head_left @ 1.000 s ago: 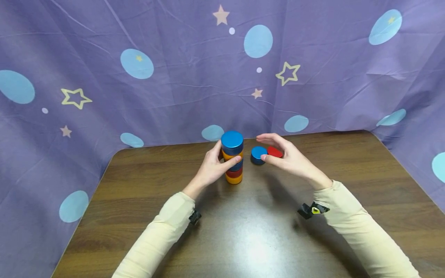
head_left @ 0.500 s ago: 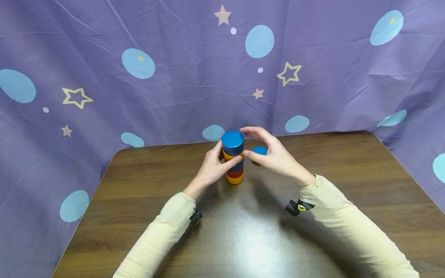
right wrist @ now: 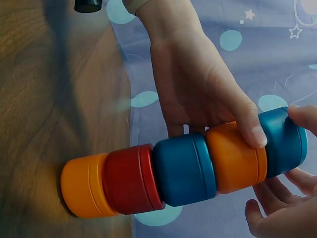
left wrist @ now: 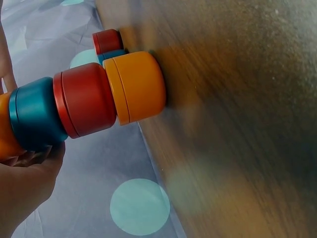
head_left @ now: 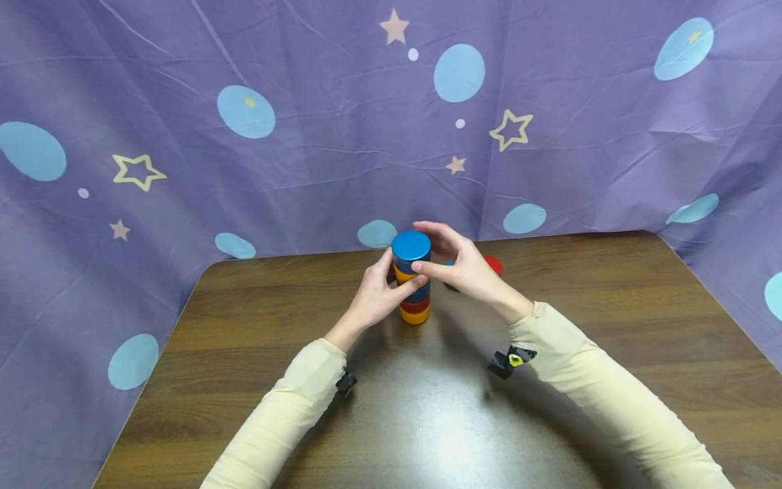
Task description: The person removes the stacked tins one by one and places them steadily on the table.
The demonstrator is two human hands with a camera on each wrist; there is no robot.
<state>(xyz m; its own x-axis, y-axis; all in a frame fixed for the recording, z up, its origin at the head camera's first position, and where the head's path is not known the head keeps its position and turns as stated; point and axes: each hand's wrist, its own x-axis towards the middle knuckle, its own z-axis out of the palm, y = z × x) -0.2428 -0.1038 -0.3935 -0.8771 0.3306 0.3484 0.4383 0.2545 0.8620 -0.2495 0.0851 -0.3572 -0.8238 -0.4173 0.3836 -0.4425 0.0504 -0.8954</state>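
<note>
Head view: stack [head_left: 406, 276] between left fingers [head_left: 405, 289] and right fingers [head_left: 430, 269], both curled round it

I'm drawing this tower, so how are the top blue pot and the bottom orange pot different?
The top pot is blue; the bottom pot is orange. The top pot is highest in the tower, while the bottom pot stands on the table. The right hand curls round the top pot; no hand touches the bottom pot. Both are round, with a line near the top.

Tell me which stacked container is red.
Second from bottom: the red container, between the bottom orange container and lower blue container; the others stacked are orange or blue.
</note>
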